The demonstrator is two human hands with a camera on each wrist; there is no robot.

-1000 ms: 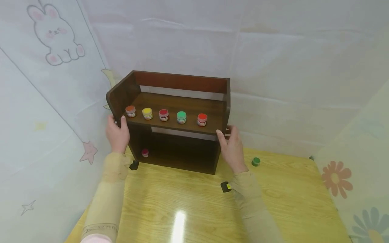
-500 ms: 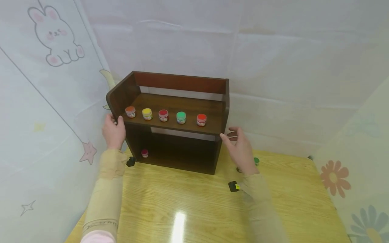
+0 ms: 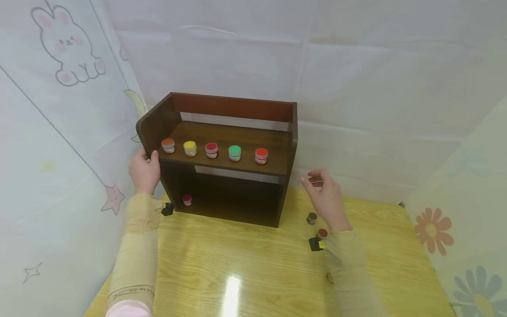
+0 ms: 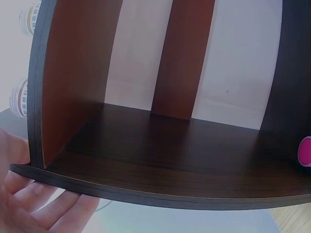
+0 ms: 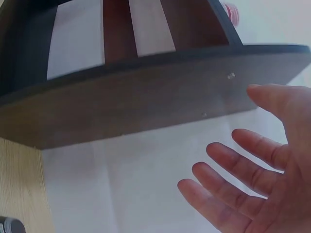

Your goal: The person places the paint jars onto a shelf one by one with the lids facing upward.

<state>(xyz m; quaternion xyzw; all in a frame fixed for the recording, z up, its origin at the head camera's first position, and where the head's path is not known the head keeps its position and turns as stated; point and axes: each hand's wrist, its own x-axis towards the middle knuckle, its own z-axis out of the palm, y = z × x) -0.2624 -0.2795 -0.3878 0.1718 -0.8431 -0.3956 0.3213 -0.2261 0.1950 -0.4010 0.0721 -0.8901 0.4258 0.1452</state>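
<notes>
A dark brown two-tier shelf (image 3: pixel 233 169) stands on the table. Several small paint jars line its upper board, among them a yellow jar (image 3: pixel 190 149), a green jar (image 3: pixel 234 153) and a red jar (image 3: pixel 261 156). On the lower board, at the left, sits a magenta-lidded jar (image 3: pixel 187 200). My left hand (image 3: pixel 145 172) grips the shelf's left side panel, thumb at the front and fingers around the outside. My right hand (image 3: pixel 326 198) hovers just off the right side panel, fingers spread and loosely bent, holding nothing.
Right of the shelf, a dark-lidded jar (image 3: pixel 312 218) and a brown-lidded jar (image 3: pixel 322 234) stand on the yellow wood-grain table (image 3: pixel 222 251). Another small object (image 3: pixel 329 277) is partly covered by the right sleeve. A printed cloth (image 3: pixel 356 88) hangs behind.
My right hand has let go of the shelf's right side and moved right. Jars under that arm have come into view, while the green one on the table is now hidden.
</notes>
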